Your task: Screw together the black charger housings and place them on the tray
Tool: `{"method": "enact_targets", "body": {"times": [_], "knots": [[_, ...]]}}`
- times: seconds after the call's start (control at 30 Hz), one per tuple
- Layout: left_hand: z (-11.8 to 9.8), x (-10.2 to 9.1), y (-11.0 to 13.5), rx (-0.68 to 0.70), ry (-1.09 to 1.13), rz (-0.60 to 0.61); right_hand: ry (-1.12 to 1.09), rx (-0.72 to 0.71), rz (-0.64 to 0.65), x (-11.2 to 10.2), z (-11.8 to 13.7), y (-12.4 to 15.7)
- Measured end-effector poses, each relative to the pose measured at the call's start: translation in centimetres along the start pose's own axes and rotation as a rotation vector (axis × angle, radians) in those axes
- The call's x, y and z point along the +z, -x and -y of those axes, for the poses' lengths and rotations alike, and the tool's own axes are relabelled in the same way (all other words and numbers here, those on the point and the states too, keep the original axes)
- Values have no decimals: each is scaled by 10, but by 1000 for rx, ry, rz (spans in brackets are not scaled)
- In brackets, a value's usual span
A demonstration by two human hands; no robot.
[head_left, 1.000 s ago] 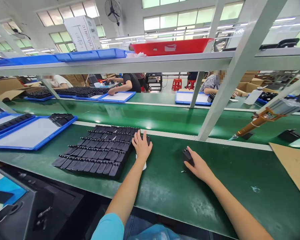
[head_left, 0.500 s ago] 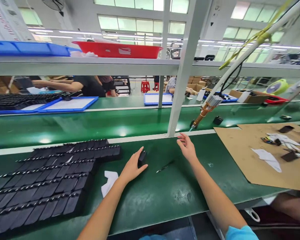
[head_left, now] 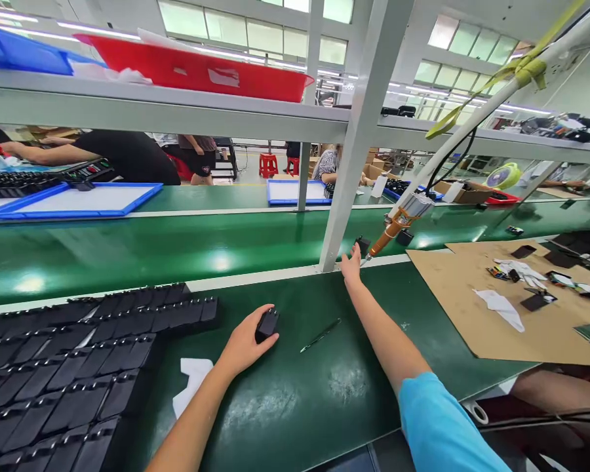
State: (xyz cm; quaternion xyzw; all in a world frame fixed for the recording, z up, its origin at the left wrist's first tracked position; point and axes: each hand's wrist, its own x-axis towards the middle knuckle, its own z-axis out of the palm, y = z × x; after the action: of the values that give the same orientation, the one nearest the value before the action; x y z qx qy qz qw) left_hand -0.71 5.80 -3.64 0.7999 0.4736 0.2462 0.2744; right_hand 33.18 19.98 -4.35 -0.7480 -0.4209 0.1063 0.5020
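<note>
Below high windows point(head_left: 229, 26), rows of black cases point(head_left: 132, 357) fill the left of the scuffed green bench point(head_left: 295, 406); next, the left hand point(head_left: 246, 342) is wrapped round a single case point(head_left: 267, 326). Rightward lies a thin tool point(head_left: 320, 335), then the right hand point(head_left: 353, 263) at a second case point(head_left: 362, 244) by the glossy green belt point(head_left: 177, 244), hold unclear; farther right, brown cardboard point(head_left: 457, 295).

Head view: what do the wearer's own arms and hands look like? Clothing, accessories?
The left hand and right hand are ungloved, with no rings or watch visible. The right arm has a plain bright blue sleeve ending near the elbow, no marking visible. The left arm is bare as far as the frame shows.
</note>
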Motion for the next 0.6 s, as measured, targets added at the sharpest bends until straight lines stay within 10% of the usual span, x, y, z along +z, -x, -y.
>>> {"method": "enact_targets", "body": {"times": [0.27,0.6], "knots": [[0,-2,3,15,24,37,321,179,-186,16,29,-48],[-1,-1,3,6,77,46,795,104,271,-10,55,-77]]}}
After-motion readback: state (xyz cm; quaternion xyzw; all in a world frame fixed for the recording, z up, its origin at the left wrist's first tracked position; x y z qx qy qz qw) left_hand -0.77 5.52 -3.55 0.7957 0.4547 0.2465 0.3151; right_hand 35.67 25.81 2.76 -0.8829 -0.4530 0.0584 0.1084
